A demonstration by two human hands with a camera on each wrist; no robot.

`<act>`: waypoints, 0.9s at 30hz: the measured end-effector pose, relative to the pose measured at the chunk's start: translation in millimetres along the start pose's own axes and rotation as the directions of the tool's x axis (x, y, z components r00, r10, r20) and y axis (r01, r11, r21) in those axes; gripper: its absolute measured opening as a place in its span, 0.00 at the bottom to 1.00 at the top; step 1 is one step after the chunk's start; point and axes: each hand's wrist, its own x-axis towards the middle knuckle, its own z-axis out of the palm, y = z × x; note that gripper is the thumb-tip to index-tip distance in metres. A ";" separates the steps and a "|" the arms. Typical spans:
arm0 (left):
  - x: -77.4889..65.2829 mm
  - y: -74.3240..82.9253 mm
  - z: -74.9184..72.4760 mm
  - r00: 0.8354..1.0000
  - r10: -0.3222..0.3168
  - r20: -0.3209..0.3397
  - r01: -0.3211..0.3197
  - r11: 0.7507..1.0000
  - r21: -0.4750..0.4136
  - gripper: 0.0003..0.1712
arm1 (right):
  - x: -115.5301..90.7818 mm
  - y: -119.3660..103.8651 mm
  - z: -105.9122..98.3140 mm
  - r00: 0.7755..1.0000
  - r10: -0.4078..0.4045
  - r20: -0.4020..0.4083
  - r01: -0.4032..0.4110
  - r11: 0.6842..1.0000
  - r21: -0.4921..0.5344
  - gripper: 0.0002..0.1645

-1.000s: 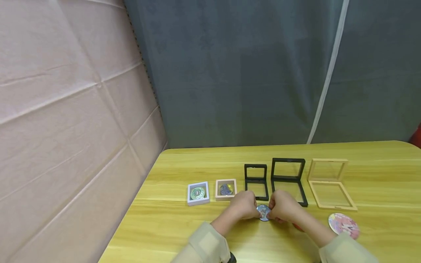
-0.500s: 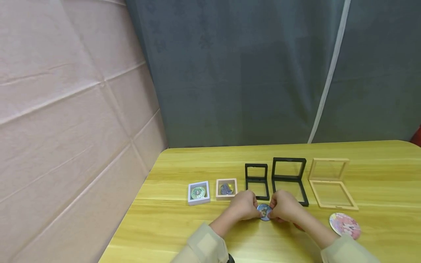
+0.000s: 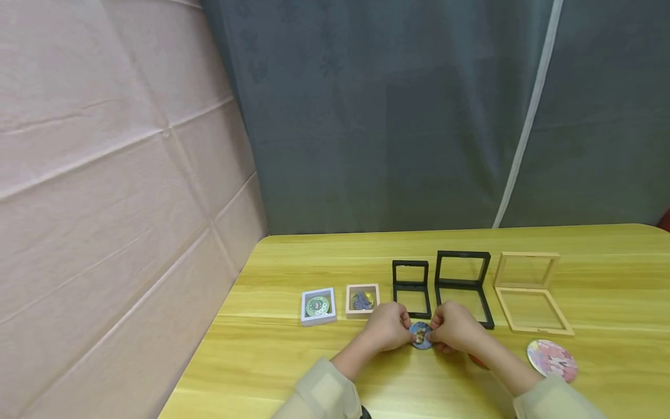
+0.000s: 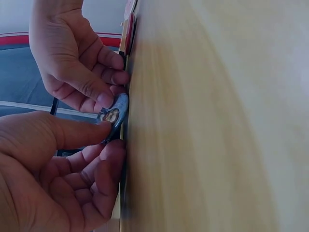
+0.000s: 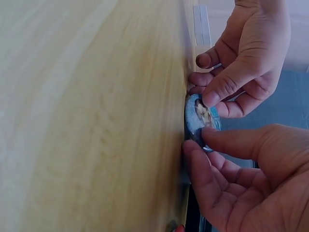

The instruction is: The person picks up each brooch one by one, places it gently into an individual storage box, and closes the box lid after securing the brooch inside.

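A small round blue badge (image 3: 421,336) with a printed picture is held between my two hands, just above the table. My left hand (image 3: 388,327) pinches its left edge, thumb on the printed face, as the left wrist view shows. The opposite edge is pinched by my right hand (image 3: 456,327), its thumb also on the face of the badge (image 5: 202,118). Right behind the hands, a small black frame (image 3: 411,289) stands hinged apart. A larger black frame (image 3: 463,285) is opened the same way beside it, partly covered by the right hand.
A light wooden frame (image 3: 531,294) stands opened at the right. Nearer lies a large pink badge (image 3: 552,359); a red round thing (image 3: 478,361) is mostly under the right forearm. On the left are a white frame (image 3: 318,306) and a pale pink frame (image 3: 362,301), each holding a badge.
Both hands keep their pinch on the badge. Its face has tilted, so the picture shows more clearly and less glare covers it. The camera view has shifted slightly.
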 end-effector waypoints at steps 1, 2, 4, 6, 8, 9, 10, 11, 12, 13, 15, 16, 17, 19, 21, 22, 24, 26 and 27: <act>-0.3 -0.1 -0.3 1.000 0.000 0.002 0.000 1.000 -0.010 0.13 | 0.0 -0.3 0.1 1.000 0.007 0.001 -0.007 1.000 0.003 0.11; -0.5 -0.3 -0.5 1.000 -0.005 0.006 0.005 1.000 -0.019 0.13 | 0.0 -0.7 0.1 1.000 0.014 0.002 -0.014 1.000 0.005 0.11; -0.7 -0.6 -0.7 1.000 -0.015 0.013 0.015 0.999 -0.041 0.13 | 0.0 -1.8 0.2 1.000 0.027 0.006 -0.027 1.000 0.010 0.11; -0.7 -1.0 -0.9 1.000 -0.026 0.014 0.027 0.998 -0.063 0.13 | 0.2 -2.5 -0.1 0.999 0.034 0.013 -0.034 0.999 0.021 0.11; -0.7 -1.5 -0.8 0.999 -0.033 0.014 0.034 0.996 -0.086 0.13 | 0.3 -3.0 -0.3 0.999 0.037 0.021 -0.038 0.999 0.030 0.10; -0.7 -1.8 -0.7 0.999 -0.037 0.014 0.039 0.994 -0.098 0.13 | 0.5 -3.1 -0.3 0.999 0.041 0.025 -0.041 0.999 0.035 0.10; -0.7 -2.0 -0.7 0.999 -0.044 0.015 0.046 0.993 -0.110 0.13 | 0.6 -3.0 -0.2 0.999 0.044 0.029 -0.045 0.998 0.042 0.10; -0.9 -2.1 -0.8 0.999 -0.047 0.015 0.048 0.992 -0.118 0.12 | 0.8 -2.8 -0.1 0.998 0.047 0.031 -0.048 0.998 0.047 0.09; -1.3 -1.8 -1.1 0.998 -0.053 0.018 0.055 0.990 -0.133 0.12 | 1.0 -2.8 0.3 0.998 0.057 0.030 -0.058 0.997 0.053 0.09; -1.7 -1.7 -1.2 0.998 -0.057 0.020 0.059 0.988 -0.145 0.12 | 1.2 -2.5 0.5 0.998 0.059 0.032 -0.061 0.996 0.060 0.08; -2.3 -1.3 -1.2 0.998 -0.067 0.023 0.070 0.982 -0.173 0.11 | 1.6 -2.0 1.0 0.997 0.072 0.032 -0.075 0.994 0.082 0.08; -2.6 -0.9 -1.3 0.997 -0.069 0.023 0.072 0.979 -0.192 0.11 | 1.8 -1.6 1.0 0.997 0.074 0.031 -0.077 0.993 0.093 0.07; -2.9 -0.7 -1.3 0.997 -0.070 0.022 0.073 0.976 -0.207 0.11 | 1.9 -1.1 0.7 0.997 0.068 0.033 -0.071 0.992 0.105 0.07; -3.2 -0.3 -1.2 0.997 -0.071 0.022 0.075 0.967 -0.245 0.10 | 1.9 -0.6 0.0 0.997 0.067 0.034 -0.071 0.989 0.131 0.07; -3.0 0.0 -1.1 0.997 -0.077 0.027 0.082 0.954 -0.288 0.10 | 2.1 -0.1 -1.1 0.997 0.063 0.035 -0.068 0.987 0.149 0.06; -2.9 0.2 -1.1 0.996 -0.082 0.029 0.087 0.946 -0.313 0.10 | 2.1 -0.1 -1.7 0.997 0.062 0.038 -0.068 0.985 0.157 0.06; -2.3 0.1 -1.0 0.995 -0.093 0.033 0.099 0.929 -0.357 0.10 | 2.3 -0.7 -2.4 0.996 0.074 0.040 -0.080 0.982 0.174 0.05; -1.6 0.2 -1.1 0.993 -0.110 0.034 0.115 0.912 -0.393 0.10 | 3.2 -1.7 -3.0 0.996 0.085 0.041 -0.091 0.978 0.186 0.05; -1.2 0.1 -1.1 0.993 -0.117 0.031 0.120 0.906 -0.405 0.10 | 3.6 -2.4 -3.3 0.995 0.092 0.043 -0.098 0.976 0.192 0.05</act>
